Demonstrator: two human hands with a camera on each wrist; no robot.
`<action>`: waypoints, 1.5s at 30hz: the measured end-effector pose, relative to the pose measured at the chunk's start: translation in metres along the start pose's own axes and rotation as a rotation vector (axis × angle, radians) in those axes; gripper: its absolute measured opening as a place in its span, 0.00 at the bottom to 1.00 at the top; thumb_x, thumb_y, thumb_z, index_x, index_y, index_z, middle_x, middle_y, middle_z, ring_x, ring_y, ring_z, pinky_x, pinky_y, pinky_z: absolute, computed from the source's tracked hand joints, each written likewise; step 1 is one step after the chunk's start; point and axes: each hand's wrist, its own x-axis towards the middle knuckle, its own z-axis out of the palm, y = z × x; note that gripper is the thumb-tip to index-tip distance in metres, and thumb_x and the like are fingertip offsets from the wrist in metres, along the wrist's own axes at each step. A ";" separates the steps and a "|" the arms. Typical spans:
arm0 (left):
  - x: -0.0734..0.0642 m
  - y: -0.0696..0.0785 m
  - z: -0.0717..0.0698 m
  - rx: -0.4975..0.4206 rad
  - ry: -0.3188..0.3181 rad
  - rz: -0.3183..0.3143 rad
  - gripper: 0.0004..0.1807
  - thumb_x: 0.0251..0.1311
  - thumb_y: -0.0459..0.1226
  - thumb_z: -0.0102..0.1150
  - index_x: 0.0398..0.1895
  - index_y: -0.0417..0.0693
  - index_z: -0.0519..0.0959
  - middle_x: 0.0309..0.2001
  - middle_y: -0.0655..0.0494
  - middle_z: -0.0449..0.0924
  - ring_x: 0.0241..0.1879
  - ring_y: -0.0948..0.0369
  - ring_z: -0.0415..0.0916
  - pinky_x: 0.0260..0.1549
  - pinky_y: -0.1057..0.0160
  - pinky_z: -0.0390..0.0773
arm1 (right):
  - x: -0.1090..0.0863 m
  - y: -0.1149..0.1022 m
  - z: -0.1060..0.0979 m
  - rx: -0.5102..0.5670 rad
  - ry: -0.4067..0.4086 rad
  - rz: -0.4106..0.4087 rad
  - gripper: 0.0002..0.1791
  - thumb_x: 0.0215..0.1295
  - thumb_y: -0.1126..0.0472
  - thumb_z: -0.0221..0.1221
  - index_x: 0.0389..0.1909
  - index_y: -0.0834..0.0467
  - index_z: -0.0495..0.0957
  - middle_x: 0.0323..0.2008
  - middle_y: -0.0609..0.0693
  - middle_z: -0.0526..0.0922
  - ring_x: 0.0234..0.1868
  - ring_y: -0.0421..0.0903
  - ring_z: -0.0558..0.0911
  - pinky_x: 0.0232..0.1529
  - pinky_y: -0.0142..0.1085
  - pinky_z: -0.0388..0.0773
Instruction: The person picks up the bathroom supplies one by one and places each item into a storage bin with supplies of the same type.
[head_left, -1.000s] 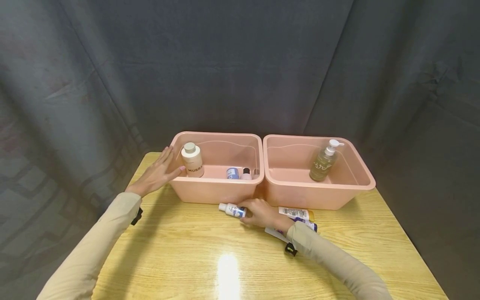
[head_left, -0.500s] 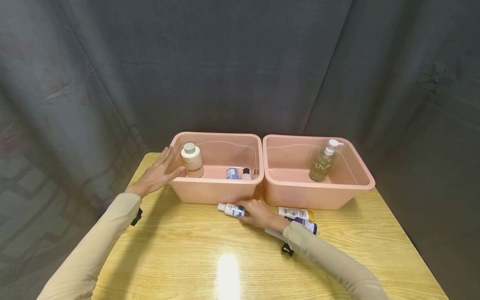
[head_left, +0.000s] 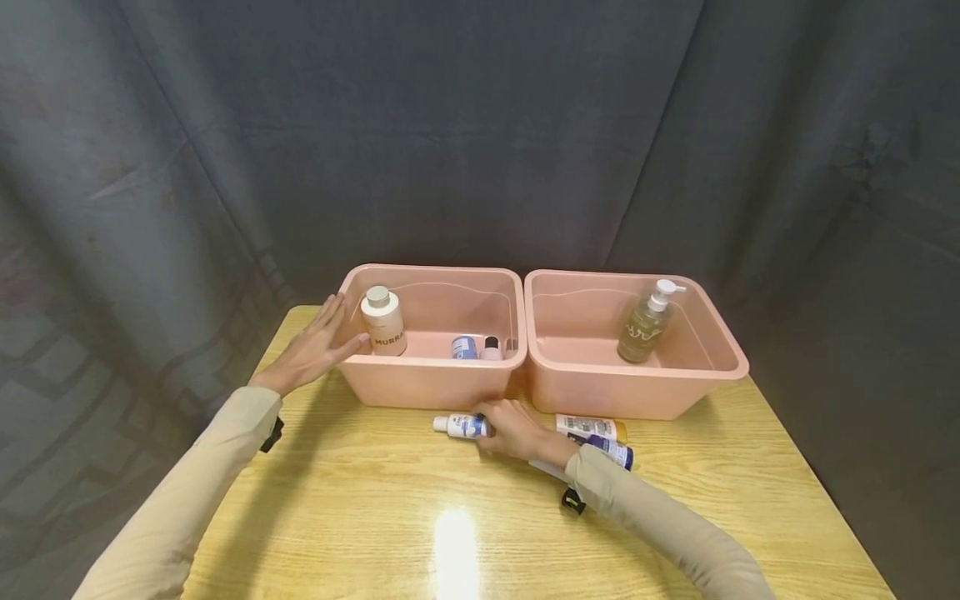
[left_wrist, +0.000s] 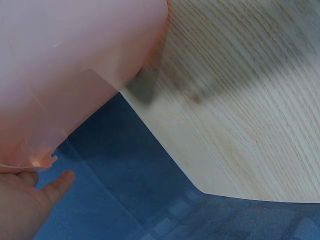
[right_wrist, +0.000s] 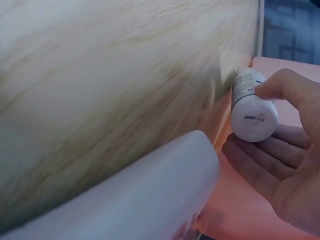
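Observation:
My right hand [head_left: 519, 430] grips a small white bottle [head_left: 457, 426] with a blue label, lying low at the table in front of the left bin. In the right wrist view, thumb and fingers hold the bottle [right_wrist: 254, 118] near its base, which carries a printed code. My left hand [head_left: 309, 348] rests on the left end of the left pink bin [head_left: 427, 383], fingers extended along the rim. Inside that bin stand a white bottle lettered "MURRA" [head_left: 384, 323], a blue-labelled container [head_left: 464, 347] and a pale bottle with a black cap [head_left: 491, 350].
Beside it sits a right pink bin [head_left: 637, 392] holding a green pump bottle [head_left: 642, 332]. A white tube with a yellow cap [head_left: 587, 427] and a dark blue bottle [head_left: 613, 452] lie by my right wrist, with a white item [head_left: 547, 469] partly hidden under it.
My right hand has shifted slightly left with the small white bottle, which now lies straighter and shows more of its blue label. My left hand stays on the bin's end.

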 end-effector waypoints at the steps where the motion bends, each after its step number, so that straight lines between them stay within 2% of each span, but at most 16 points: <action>1: 0.000 0.000 0.000 0.001 0.000 -0.001 0.51 0.69 0.64 0.42 0.79 0.41 0.37 0.79 0.51 0.26 0.77 0.50 0.27 0.66 0.31 0.46 | 0.000 -0.001 0.000 0.008 -0.001 0.000 0.22 0.55 0.61 0.69 0.51 0.65 0.79 0.32 0.48 0.82 0.20 0.34 0.72 0.18 0.26 0.71; 6: 0.000 -0.001 0.000 -0.004 -0.002 0.001 0.51 0.69 0.64 0.42 0.79 0.41 0.37 0.79 0.50 0.26 0.77 0.52 0.25 0.66 0.31 0.45 | 0.000 -0.002 -0.002 0.048 -0.002 0.010 0.22 0.56 0.62 0.68 0.51 0.65 0.79 0.31 0.47 0.81 0.19 0.33 0.72 0.17 0.25 0.71; 11: 0.001 0.000 -0.001 -0.009 0.003 0.009 0.51 0.69 0.63 0.43 0.79 0.41 0.36 0.79 0.52 0.25 0.77 0.53 0.25 0.67 0.33 0.45 | 0.001 -0.002 -0.005 0.077 0.047 0.002 0.21 0.56 0.63 0.67 0.51 0.66 0.80 0.30 0.48 0.82 0.19 0.33 0.73 0.17 0.25 0.72; 17: 0.001 0.000 -0.001 -0.007 0.002 0.007 0.51 0.69 0.64 0.42 0.79 0.41 0.36 0.79 0.52 0.25 0.77 0.53 0.25 0.67 0.33 0.44 | 0.001 -0.002 -0.006 0.087 0.072 -0.001 0.20 0.54 0.64 0.68 0.50 0.64 0.81 0.34 0.49 0.83 0.23 0.35 0.75 0.21 0.26 0.74; 28: 0.001 -0.001 0.000 0.007 0.001 0.001 0.51 0.69 0.64 0.41 0.79 0.41 0.36 0.79 0.50 0.26 0.77 0.51 0.26 0.67 0.33 0.45 | 0.002 -0.005 -0.009 0.121 0.106 -0.011 0.19 0.56 0.63 0.68 0.49 0.65 0.81 0.37 0.52 0.84 0.29 0.45 0.82 0.28 0.27 0.77; 37: 0.001 -0.001 0.000 0.002 0.000 -0.001 0.51 0.69 0.64 0.41 0.79 0.42 0.36 0.79 0.48 0.27 0.77 0.52 0.25 0.67 0.32 0.45 | 0.003 -0.009 -0.012 0.100 0.130 -0.020 0.18 0.57 0.62 0.68 0.48 0.63 0.82 0.37 0.50 0.85 0.31 0.38 0.80 0.32 0.27 0.78; 45: 0.000 -0.001 0.000 0.002 -0.012 -0.007 0.51 0.69 0.65 0.41 0.79 0.43 0.35 0.79 0.51 0.25 0.77 0.52 0.24 0.67 0.32 0.44 | 0.002 -0.010 -0.013 0.134 0.142 -0.025 0.18 0.56 0.63 0.69 0.48 0.64 0.82 0.37 0.50 0.85 0.32 0.39 0.81 0.34 0.31 0.81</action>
